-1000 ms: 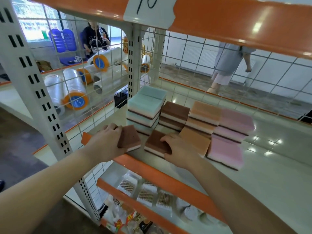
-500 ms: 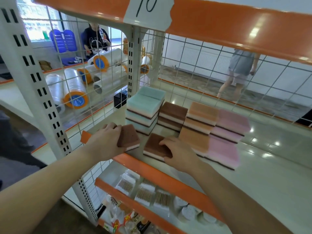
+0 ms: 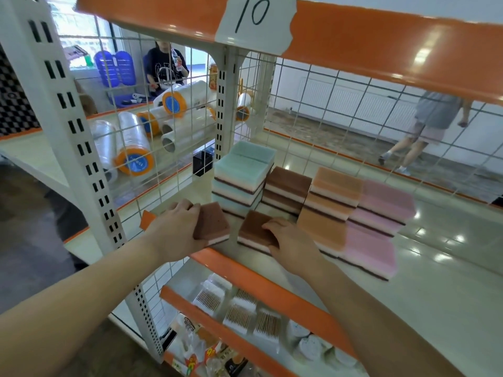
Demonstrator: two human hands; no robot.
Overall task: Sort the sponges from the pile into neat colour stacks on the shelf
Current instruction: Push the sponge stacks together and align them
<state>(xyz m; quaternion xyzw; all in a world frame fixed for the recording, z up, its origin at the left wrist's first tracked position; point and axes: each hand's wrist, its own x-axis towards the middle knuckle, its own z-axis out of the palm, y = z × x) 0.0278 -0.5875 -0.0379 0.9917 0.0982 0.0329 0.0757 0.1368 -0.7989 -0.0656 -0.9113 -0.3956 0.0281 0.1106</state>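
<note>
My left hand [image 3: 177,229] grips a brown sponge [image 3: 213,223] at the shelf's front left, tilted and just above the shelf edge. My right hand [image 3: 291,240] rests on a second brown sponge [image 3: 253,229] lying flat near the front, fingers curled over its near corner. Behind them stand stacks by colour: a mint green stack [image 3: 243,172], a brown stack [image 3: 287,189], an orange stack [image 3: 330,200] and a pink stack [image 3: 381,210]. One orange sponge [image 3: 321,231] and one pink sponge [image 3: 370,251] lie in front of their stacks.
The cream shelf [image 3: 435,268] has an orange front lip [image 3: 245,273]. A wire grid wall [image 3: 177,131] closes the left side and back. An orange shelf above carries a "10" label [image 3: 254,17]. Cotton swab packs [image 3: 236,311] fill the shelf below. A person walks behind the grid.
Both hands and their brown sponges stay almost where they were. The person behind the back grid has walked further right.
</note>
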